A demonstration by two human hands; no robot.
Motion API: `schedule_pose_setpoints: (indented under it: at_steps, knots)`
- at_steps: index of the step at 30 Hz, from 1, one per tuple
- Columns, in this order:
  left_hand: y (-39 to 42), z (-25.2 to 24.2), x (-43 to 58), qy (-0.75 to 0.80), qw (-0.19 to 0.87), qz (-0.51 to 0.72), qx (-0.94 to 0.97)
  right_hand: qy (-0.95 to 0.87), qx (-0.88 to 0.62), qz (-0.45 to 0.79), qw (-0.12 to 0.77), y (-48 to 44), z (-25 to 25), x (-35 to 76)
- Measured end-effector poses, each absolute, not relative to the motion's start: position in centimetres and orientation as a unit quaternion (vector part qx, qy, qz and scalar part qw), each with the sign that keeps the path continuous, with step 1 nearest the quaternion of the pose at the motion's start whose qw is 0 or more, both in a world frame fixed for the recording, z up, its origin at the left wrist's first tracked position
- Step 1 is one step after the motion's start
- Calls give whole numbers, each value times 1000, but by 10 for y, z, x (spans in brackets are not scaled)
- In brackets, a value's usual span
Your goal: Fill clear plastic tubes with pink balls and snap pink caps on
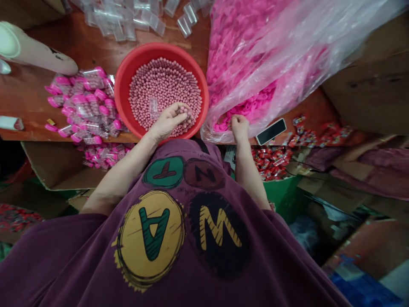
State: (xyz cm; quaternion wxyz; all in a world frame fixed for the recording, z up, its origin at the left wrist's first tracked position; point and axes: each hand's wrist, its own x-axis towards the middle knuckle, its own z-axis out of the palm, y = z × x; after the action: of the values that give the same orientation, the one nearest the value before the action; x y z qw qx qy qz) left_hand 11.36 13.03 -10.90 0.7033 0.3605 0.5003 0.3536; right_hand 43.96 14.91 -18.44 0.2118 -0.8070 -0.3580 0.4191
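A red bowl [123, 83] full of small pink balls [159, 81] stands on the wooden table in front of me. My left hand [169, 120] rests in the bowl at its near edge, fingers curled round several pink balls. A clear tube [154, 106] lies on the balls just left of it. My right hand [239, 127] is closed into a fist at the mouth of a clear plastic bag [287, 55] holding pink caps [243, 64]; what it grips is hidden.
A heap of filled pink-capped tubes [86, 104] lies left of the bowl. Empty clear tubes [128, 17] sit at the back. A phone [271, 131] lies right of my right hand, beside red wrapped sweets [271, 160]. Cardboard boxes [367, 81] stand at the right.
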Motion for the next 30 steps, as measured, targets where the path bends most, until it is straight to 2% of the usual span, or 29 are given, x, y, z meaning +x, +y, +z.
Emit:
schedule_pose_setpoints:
  at_steps: [5, 13, 19, 26, 30]
  knots:
    - [130, -100, 125, 496, 717, 350, 343, -494, -793, 349, 75, 153, -209, 409]
    - [131, -84, 129, 481, 757, 316, 311, -522, -795, 308, -7, 153, -209, 386]
    - [144, -69, 134, 475, 767, 312, 297, -476, -804, 346, 92, 142, -197, 404]
    - [145, -62, 136, 438, 764, 308, 360, -325, -768, 445, 325, 113, -184, 426]
    - [139, -63, 133, 438, 748, 327, 375, -258, -742, 487, 381, 95, -171, 427]
